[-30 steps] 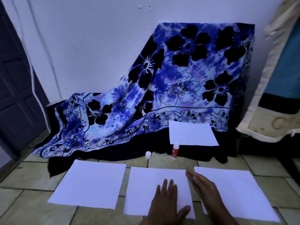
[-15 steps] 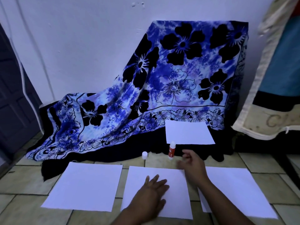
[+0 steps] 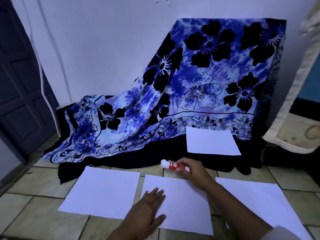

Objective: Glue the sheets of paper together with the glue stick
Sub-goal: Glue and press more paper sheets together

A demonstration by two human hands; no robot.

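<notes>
Three white sheets lie side by side on the tiled floor: the left sheet point(image 3: 102, 191), the middle sheet point(image 3: 185, 201) and the right sheet point(image 3: 259, 200). A fourth sheet point(image 3: 212, 142) rests farther back on the dark cloth. My left hand point(image 3: 149, 210) lies flat with spread fingers on the middle sheet's near left part. Just beyond that sheet's far edge, my right hand point(image 3: 192, 172) grips the red and white glue stick point(image 3: 173, 165). The stick is tipped on its side with its white end pointing left. I cannot make out the small white cap on its own.
A blue and black flowered cloth point(image 3: 199, 87) drapes down the white wall onto the floor behind the sheets. A dark door point(image 3: 19, 87) stands at the left. A cream-edged mattress or cushion point(image 3: 297, 122) leans at the right.
My right hand reached forward from the middle sheet to the upright glue stick, took hold of it and tipped it sideways. My left hand stayed pressed on the middle sheet.
</notes>
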